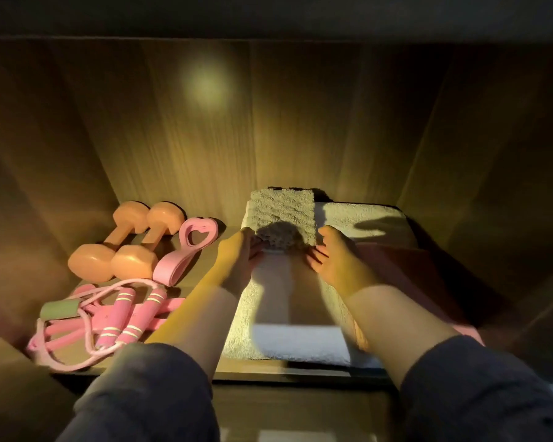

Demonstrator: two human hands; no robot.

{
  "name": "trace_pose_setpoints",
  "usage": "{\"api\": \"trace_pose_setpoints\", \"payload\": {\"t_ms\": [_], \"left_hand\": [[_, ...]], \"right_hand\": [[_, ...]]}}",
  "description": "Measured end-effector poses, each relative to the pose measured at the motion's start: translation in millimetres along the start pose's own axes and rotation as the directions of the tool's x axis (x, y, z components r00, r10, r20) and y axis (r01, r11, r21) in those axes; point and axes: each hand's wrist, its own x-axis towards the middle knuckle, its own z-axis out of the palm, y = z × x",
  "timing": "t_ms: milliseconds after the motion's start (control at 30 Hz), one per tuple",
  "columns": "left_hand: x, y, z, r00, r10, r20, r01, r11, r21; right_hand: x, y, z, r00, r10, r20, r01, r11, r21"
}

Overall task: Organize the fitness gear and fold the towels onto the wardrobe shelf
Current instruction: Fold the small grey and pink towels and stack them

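Observation:
A small folded grey towel [281, 215] lies on top of a larger folded white towel [300, 342] on the wardrobe shelf [198, 260]. My left hand [237, 260] holds the grey towel's near left corner. My right hand [336, 256] holds its near right corner. Both hands' fingers curl at the towel's front edge. Another pale folded towel [361, 218] lies behind to the right, with a pink one [393, 260] under my right wrist.
On the shelf's left stand two orange dumbbells [122, 244], a pink heart-shaped grip ring [189, 247] and a pink skipping rope [115, 323] with a green-handled band [58, 309]. Wooden walls close the shelf at the back and on both sides.

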Motion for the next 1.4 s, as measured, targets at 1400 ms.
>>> {"api": "trace_pose_setpoints", "payload": {"t_ms": [1400], "left_hand": [[-109, -28, -43, 0.975, -0.218, 0.035, 0.216, 0.976, 0.034]], "right_hand": [[-103, 44, -52, 0.999, 0.048, 0.016, -0.044, 0.978, -0.203]]}}
